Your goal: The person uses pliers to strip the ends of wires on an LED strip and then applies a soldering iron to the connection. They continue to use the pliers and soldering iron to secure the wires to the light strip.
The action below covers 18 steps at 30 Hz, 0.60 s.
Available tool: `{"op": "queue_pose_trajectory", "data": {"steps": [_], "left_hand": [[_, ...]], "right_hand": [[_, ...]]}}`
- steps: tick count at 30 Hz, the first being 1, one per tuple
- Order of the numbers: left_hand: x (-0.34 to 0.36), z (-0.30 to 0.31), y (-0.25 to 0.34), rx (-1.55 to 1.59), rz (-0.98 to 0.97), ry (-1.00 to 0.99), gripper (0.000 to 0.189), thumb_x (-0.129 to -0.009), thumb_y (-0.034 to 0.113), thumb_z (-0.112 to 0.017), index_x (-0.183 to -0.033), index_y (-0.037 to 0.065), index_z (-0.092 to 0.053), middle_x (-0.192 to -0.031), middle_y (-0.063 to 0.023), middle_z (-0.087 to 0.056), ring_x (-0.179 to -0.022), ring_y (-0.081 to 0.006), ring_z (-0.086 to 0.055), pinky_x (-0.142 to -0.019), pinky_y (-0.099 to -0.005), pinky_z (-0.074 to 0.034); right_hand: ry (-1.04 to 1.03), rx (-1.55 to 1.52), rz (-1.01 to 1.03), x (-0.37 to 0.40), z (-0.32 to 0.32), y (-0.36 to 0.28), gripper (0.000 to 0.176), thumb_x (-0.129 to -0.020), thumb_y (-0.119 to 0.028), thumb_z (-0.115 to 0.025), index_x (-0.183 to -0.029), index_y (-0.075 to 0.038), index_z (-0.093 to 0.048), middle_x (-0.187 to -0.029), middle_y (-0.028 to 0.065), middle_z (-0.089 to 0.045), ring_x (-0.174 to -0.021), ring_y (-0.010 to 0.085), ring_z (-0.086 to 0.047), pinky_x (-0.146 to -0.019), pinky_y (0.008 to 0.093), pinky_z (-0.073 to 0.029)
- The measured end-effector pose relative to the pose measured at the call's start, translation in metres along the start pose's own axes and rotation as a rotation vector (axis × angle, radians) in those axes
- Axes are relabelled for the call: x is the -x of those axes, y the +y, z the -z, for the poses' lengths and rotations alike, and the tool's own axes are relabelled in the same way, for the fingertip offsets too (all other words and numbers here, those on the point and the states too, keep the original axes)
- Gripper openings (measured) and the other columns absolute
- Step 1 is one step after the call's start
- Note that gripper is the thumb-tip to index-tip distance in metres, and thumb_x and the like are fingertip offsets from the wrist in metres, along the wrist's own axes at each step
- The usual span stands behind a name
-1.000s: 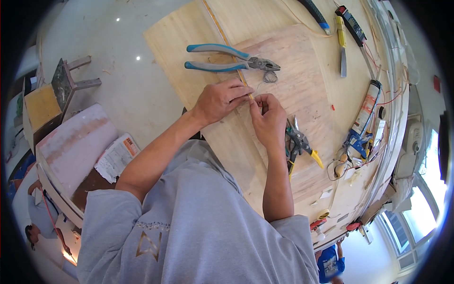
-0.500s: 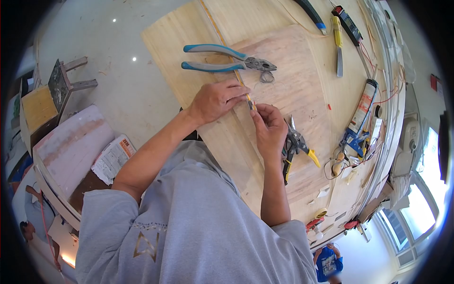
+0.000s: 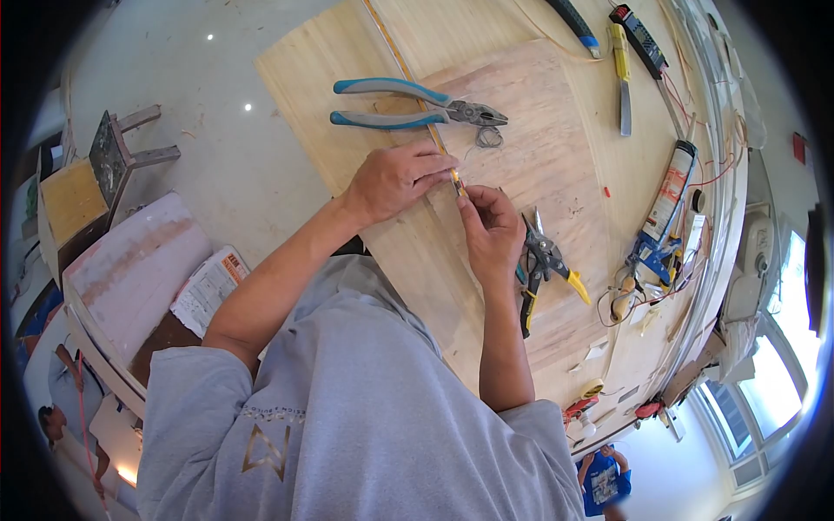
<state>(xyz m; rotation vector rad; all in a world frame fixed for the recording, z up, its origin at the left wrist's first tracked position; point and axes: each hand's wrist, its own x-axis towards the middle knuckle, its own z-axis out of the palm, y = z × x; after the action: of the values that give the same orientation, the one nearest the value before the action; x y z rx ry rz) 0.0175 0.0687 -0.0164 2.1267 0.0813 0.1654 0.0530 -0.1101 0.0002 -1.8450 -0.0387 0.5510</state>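
A narrow yellow strip (image 3: pixel 400 61), which looks like an LED strip, runs down the plywood toward my hands. My left hand (image 3: pixel 395 184) pinches it between thumb and fingers. Just below, the closed fingers of my right hand (image 3: pixel 493 239) grip its end, where a bit of red shows; the exact joint is too small to make out. Blue-and-grey pliers (image 3: pixel 465 112) lie across the strip above my hands, beside a small coil of thin wire (image 3: pixel 489 137). Snips with yellow-and-black handles (image 3: pixel 546 253) rest right of my right hand, near a second tool's teal handle.
A plywood sheet (image 3: pixel 512 330) lies under everything. To the right are a yellow-handled scraper (image 3: pixel 622 82), a black multimeter (image 3: pixel 638 39), a caulking gun with a tube (image 3: pixel 667 195) and loose red wires. Stools (image 3: pixel 74 195) stand left. Other people are at lower left and lower right.
Both hands keep their hold on the strip, with only a slight shift up and left. The tools lie where they were; the view has moved a little.
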Motion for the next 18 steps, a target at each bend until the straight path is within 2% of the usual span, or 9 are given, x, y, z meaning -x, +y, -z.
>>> {"op": "queue_pose_trajectory", "data": {"steps": [4, 7, 10, 13, 16, 18], "left_hand": [[0.001, -0.003, -0.001, -0.011, -0.014, 0.040, 0.021, -0.081, 0.018, -0.067, -0.102, 0.013, -0.067, -0.084, -0.0048, -0.063, -0.071, -0.0208, -0.063, -0.060, -0.0308, -0.051], [0.011, -0.001, 0.021, 0.144, 0.228, 0.142, 0.018, -0.085, 0.016, -0.065, -0.100, 0.006, -0.066, -0.081, -0.0048, -0.064, -0.067, -0.0154, -0.062, -0.056, -0.0272, -0.049], [0.026, -0.004, 0.039, 0.722, 0.813, -0.133, 0.020, -0.089, 0.016, -0.061, -0.102, 0.000, -0.065, -0.080, -0.0037, -0.065, -0.064, -0.0096, -0.059, -0.052, -0.0227, -0.046], [0.032, -0.017, 0.051, 1.059, 0.831, -0.032, 0.026, -0.091, 0.017, -0.060, -0.106, -0.004, -0.063, -0.083, -0.0035, -0.066, -0.064, -0.0075, -0.059, -0.049, -0.0202, -0.045], [0.037, -0.027, 0.045, 1.164, 0.858, 0.010, 0.027, -0.091, 0.016, -0.060, -0.110, -0.002, -0.063, -0.085, -0.0043, -0.067, -0.063, -0.0081, -0.059, -0.047, -0.0199, -0.044], [0.040, -0.031, 0.045, 1.181, 0.851, 0.010, 0.026, -0.090, 0.015, -0.061, -0.109, -0.002, -0.063, -0.086, -0.0043, -0.067, -0.063, -0.0082, -0.059, -0.047, -0.0200, -0.044]], "right_hand": [[-0.004, 0.037, -0.015, 0.001, 0.000, -0.006, 0.013, -0.082, -0.006, -0.068, -0.094, 0.000, -0.064, -0.076, 0.0018, -0.065, -0.066, 0.0044, -0.056, -0.062, 0.0193, -0.046], [-0.014, 0.016, -0.004, 0.001, 0.001, -0.007, 0.015, -0.082, -0.006, -0.068, -0.095, 0.001, -0.064, -0.076, 0.0016, -0.064, -0.065, 0.0043, -0.055, -0.060, 0.0197, -0.045], [-0.045, 0.108, -0.030, 0.008, 0.006, -0.016, 0.017, -0.081, -0.007, -0.069, -0.096, 0.000, -0.064, -0.078, 0.0040, -0.066, -0.064, 0.0077, -0.057, -0.059, 0.0225, -0.046], [-0.040, 0.249, 0.164, 0.013, 0.009, -0.019, 0.018, -0.081, -0.007, -0.067, -0.098, -0.002, -0.064, -0.085, 0.0084, -0.066, -0.066, 0.0147, -0.060, -0.060, 0.0270, -0.048], [-0.102, 0.264, 0.255, 0.017, 0.016, -0.031, 0.019, -0.082, -0.004, -0.065, -0.101, -0.003, -0.064, -0.090, 0.0111, -0.065, -0.074, 0.0233, -0.061, -0.066, 0.0315, -0.050], [-0.112, 0.319, 0.376, 0.018, 0.018, -0.030, 0.021, -0.081, -0.003, -0.064, -0.102, -0.003, -0.064, -0.092, 0.0107, -0.064, -0.079, 0.0258, -0.060, -0.071, 0.0334, -0.049]]}}
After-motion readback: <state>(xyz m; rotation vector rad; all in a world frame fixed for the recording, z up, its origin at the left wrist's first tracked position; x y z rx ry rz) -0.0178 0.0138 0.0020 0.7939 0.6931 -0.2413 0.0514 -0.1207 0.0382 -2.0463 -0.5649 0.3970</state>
